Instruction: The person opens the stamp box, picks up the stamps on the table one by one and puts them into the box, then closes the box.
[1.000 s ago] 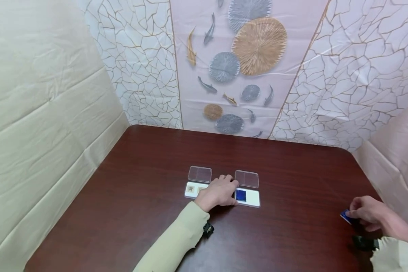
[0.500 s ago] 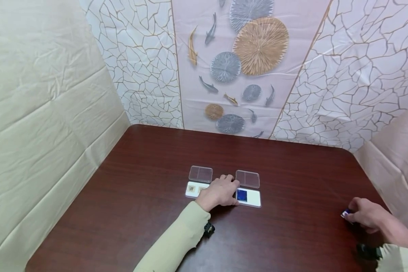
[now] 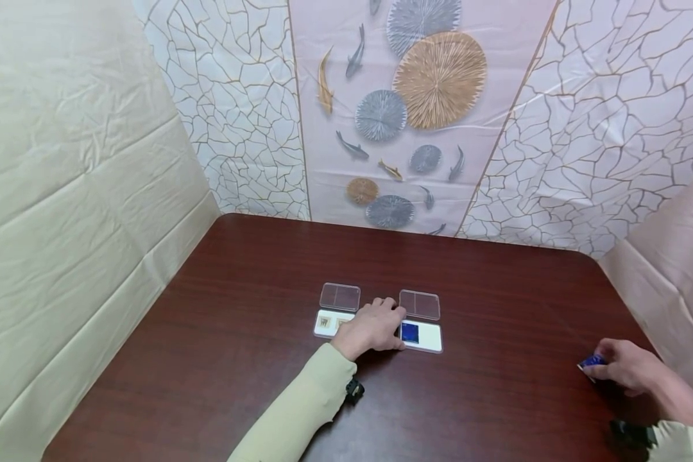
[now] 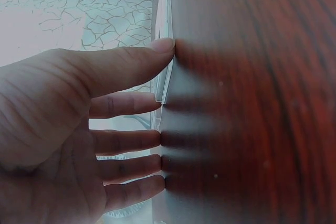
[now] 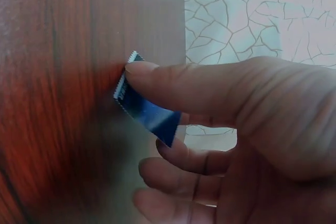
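A blue postage stamp [image 5: 152,116] with perforated edges is pinched between the thumb and index finger of my right hand [image 3: 629,367], low over the table's right side. The other right fingers curl loosely beneath. My left hand [image 3: 372,327] rests between two flat cases, fingers nearly straight and fingertips down on the table. Its thumb [image 4: 131,66] touches the near edge of the right case [image 3: 430,337], and its index fingertip is by the case's left end. Inside that case a blue stamp [image 3: 410,332] lies on the left half of a white insert.
The left case [image 3: 323,323] holds small beige stamps and is partly covered by my left hand. Two clear lids, a left lid [image 3: 339,296] and a right lid [image 3: 419,304], lie behind the cases. Patterned cloth walls [image 3: 254,115] bound the dark wooden table [image 3: 208,372].
My right hand has shifted slightly down and right with the stamp, which has tilted between the fingers. The left hand and both cases have stayed in place.
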`<move>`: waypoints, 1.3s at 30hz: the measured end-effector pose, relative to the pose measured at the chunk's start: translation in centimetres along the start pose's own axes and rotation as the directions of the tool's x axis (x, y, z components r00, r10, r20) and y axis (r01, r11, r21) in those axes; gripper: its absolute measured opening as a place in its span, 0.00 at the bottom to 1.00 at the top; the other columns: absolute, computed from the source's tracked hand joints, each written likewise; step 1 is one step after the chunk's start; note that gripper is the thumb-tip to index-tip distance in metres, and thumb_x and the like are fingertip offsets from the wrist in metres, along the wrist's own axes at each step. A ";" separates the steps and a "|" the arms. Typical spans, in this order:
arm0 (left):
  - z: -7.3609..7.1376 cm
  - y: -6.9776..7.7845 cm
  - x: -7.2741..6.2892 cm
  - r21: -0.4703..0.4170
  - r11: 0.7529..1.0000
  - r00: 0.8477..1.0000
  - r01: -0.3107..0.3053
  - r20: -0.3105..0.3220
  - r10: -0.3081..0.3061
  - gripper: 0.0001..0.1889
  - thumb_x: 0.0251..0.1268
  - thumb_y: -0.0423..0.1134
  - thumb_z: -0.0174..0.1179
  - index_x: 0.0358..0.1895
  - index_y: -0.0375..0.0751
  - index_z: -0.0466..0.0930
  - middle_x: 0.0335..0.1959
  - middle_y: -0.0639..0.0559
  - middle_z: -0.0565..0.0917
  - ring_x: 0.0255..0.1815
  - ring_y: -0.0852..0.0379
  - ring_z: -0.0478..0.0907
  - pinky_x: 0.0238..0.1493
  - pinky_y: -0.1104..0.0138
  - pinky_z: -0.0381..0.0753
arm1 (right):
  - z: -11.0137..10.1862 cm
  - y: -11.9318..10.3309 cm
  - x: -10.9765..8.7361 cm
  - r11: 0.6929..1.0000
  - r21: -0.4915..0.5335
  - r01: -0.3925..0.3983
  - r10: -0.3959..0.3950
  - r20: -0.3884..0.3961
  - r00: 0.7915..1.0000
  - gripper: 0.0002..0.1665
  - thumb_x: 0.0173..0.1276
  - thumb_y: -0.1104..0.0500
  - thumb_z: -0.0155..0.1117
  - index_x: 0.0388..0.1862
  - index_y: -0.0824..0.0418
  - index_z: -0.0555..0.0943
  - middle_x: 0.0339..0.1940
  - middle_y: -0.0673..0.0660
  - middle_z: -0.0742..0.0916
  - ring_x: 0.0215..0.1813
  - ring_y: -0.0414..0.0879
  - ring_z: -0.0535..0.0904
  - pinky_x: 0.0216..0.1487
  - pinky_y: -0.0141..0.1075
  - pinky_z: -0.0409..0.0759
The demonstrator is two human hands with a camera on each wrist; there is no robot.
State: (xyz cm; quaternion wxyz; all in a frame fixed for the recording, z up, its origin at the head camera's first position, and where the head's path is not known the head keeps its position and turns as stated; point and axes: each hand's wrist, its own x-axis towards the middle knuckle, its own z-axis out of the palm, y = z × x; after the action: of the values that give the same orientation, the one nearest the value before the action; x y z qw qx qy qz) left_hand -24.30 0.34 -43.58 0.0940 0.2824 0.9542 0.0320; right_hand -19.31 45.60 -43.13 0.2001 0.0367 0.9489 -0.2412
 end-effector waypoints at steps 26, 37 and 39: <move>0.1 0.1 0.1 0.001 1.000 1.000 -0.005 -0.003 0.005 0.27 0.59 0.60 0.65 0.57 0.50 0.76 0.64 0.48 0.74 0.62 0.49 0.71 0.58 0.59 0.75 | -2.0 -0.6 -0.5 0.991 -0.050 0.128 -0.130 -0.040 0.991 0.08 0.67 0.71 0.51 0.42 0.73 0.76 0.28 0.55 0.83 0.26 0.42 0.77 0.26 0.37 0.81; 0.1 0.0 0.1 -0.016 1.000 1.000 0.005 -0.004 -0.005 0.27 0.59 0.60 0.65 0.57 0.51 0.76 0.65 0.48 0.74 0.63 0.49 0.71 0.60 0.59 0.74 | -2.9 -2.6 -0.7 0.984 -0.095 0.151 -0.157 -0.059 0.986 0.09 0.68 0.70 0.51 0.43 0.70 0.77 0.28 0.55 0.82 0.26 0.43 0.78 0.26 0.36 0.80; 0.1 0.0 0.0 -0.016 1.000 1.000 0.005 -0.003 -0.005 0.27 0.59 0.60 0.65 0.57 0.51 0.76 0.65 0.48 0.73 0.64 0.49 0.71 0.60 0.59 0.74 | -2.9 -2.9 -0.8 0.981 -0.107 0.165 -0.172 -0.062 0.983 0.09 0.68 0.70 0.51 0.43 0.70 0.78 0.28 0.54 0.82 0.26 0.42 0.78 0.26 0.35 0.79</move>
State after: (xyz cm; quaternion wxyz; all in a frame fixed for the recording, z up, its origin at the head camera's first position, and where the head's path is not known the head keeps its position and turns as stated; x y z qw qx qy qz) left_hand -24.30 0.38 -43.68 0.0946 0.2794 0.9547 0.0399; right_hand -20.10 44.41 -39.22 0.1467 -0.0453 0.9661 -0.2075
